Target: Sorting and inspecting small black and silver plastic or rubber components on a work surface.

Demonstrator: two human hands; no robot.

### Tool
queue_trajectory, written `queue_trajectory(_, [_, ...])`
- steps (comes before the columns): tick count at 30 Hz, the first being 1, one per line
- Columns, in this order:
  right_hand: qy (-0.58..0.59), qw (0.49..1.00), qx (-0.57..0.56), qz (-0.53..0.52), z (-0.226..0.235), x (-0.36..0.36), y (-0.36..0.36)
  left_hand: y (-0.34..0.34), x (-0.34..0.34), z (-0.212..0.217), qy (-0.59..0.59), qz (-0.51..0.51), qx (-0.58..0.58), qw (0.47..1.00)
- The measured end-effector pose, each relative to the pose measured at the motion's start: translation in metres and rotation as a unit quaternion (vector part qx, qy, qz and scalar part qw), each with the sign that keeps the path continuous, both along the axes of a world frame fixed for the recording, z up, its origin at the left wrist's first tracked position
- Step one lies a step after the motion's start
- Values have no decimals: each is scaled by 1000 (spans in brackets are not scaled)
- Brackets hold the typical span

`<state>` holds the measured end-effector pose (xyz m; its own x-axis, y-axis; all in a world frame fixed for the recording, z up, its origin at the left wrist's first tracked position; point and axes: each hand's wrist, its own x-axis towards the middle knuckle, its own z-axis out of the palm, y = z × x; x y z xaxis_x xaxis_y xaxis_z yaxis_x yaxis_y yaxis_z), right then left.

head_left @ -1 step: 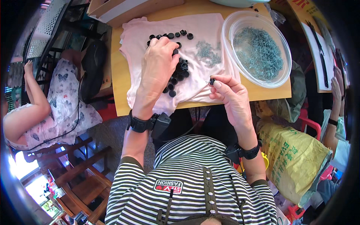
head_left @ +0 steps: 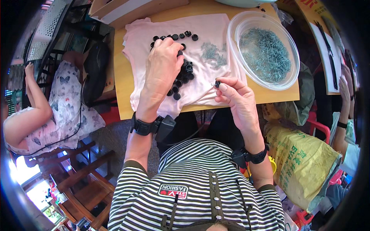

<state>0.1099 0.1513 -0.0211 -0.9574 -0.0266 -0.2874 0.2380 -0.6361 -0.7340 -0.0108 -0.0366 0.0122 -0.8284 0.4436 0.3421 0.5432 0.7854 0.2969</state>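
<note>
Small round black plastic caps lie scattered on a pale pink cloth. Over them reaches my left hand, its fingers bent and closed on a black cap that shows between thumb and forefinger. My right hand is near the table's front edge, pinching another black cap between thumb and forefinger. A small pale metal piece, probably a screw, juts from that cap's left side. Thin grey screws lie loose on the cloth between the caps and a plastic tub.
The round clear tub, full of grey screws, stands at the right of the wooden table. A cardboard box sits at the back left. A yellow woven sack is at my right. Other people sit on both sides.
</note>
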Motion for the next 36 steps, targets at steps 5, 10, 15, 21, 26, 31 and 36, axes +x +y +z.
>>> queue_trajectory(5, [6, 1000, 12, -17, 2, -4, 3, -1, -9, 1, -13, 9, 14, 1000])
queue_trajectory(10, [50, 998, 24, -10, 8, -7, 3, -8, 13, 4, -127, -1, 269, 955])
queue_trajectory(15, [76, 997, 28, -5, 18, -9, -6, -3, 57, 4, -350, -43, 588, 728])
queue_trajectory(21, [91, 995, 38, -19, 25, -2, -15, 5, 88, 3, -346, -58, 649, 675])
queue_trajectory(26, [78, 995, -59, -16, 23, 3, -15, 7, 95, 4, -310, -87, 617, 718])
queue_trajectory(31, [85, 994, -66, -16, 26, 6, -16, 5, 100, 6, -325, -76, 586, 738])
queue_trajectory(36, [117, 991, 7, -60, 42, 13, -17, 9, 101, 0, -364, -83, 654, 659])
